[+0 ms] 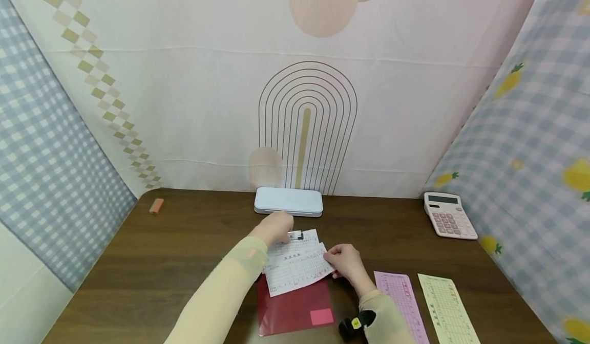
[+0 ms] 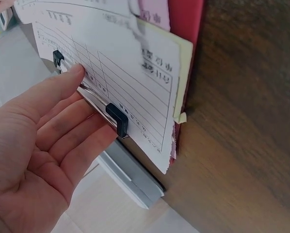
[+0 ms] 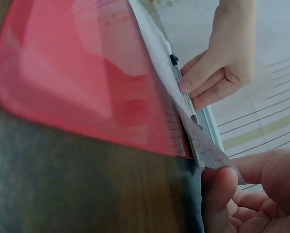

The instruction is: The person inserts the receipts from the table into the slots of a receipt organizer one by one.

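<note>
A red clipboard lies on the table with white printed forms on its upper part. At its top edge, my left hand pinches the metal clip, thumb on the front and fingers behind. Black end pieces of the clip show on both sides of the thumb. Under the top form, in the left wrist view, the edges of a yellow sheet and a pink sheet stick out. My right hand pinches the right edge of a white form between thumb and finger, slightly lifted in the right wrist view.
Behind the clipboard stands a pale blue case. A purple form and a light green form lie to the right. A white calculator is at the back right, an orange block at the back left.
</note>
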`<state>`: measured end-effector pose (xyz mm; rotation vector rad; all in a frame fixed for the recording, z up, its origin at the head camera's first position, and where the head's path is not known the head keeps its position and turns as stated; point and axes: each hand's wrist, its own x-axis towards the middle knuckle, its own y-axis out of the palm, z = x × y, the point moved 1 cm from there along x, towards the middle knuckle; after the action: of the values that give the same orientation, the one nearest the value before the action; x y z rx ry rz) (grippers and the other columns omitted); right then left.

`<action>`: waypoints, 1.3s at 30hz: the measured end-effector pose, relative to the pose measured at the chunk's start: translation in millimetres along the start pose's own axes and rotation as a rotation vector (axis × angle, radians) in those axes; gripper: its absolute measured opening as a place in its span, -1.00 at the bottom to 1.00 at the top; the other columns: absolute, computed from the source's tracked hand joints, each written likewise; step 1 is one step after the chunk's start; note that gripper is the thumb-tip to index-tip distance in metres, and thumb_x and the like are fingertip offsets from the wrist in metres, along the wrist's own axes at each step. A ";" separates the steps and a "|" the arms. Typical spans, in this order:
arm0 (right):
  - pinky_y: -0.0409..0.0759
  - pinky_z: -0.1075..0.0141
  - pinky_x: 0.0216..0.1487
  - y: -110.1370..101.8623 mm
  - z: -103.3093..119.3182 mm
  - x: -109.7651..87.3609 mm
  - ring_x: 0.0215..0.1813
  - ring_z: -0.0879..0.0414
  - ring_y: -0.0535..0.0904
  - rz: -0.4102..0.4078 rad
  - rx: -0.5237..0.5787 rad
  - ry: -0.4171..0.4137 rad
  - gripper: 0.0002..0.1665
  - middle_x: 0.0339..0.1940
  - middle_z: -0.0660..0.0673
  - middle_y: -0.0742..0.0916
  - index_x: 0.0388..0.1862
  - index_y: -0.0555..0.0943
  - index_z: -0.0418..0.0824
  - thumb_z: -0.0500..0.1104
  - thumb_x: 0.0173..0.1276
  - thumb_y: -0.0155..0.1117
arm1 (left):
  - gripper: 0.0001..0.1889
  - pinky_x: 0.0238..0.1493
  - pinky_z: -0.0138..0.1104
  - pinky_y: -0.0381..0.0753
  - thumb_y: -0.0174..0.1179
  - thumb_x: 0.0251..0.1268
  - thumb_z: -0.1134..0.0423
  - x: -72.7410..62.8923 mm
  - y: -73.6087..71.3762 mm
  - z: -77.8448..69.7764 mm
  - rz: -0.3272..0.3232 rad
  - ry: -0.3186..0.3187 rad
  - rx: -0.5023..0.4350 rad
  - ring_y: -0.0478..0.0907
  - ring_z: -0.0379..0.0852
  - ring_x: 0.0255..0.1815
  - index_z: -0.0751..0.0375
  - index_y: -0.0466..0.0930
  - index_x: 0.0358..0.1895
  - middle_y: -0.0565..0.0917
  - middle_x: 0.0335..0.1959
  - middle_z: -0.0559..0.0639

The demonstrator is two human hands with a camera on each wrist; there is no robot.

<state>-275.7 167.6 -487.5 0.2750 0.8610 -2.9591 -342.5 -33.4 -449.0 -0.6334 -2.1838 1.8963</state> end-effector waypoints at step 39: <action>0.63 0.25 -0.54 15.3 1.9 6.2 -0.67 0.14 0.54 0.066 0.395 0.099 -0.78 -0.51 -0.16 0.60 -0.17 0.51 -0.47 -0.28 0.35 0.15 | -0.94 -0.22 -0.31 0.52 0.36 0.10 0.23 -1.0 -5.9 1.4 0.054 -0.006 0.004 0.50 -0.18 -0.32 0.10 0.69 -0.39 0.64 -0.40 -0.13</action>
<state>-280.6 153.7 -495.1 0.4574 0.2566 -3.0496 -343.3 -35.7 -443.4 -0.6939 -2.1876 1.9306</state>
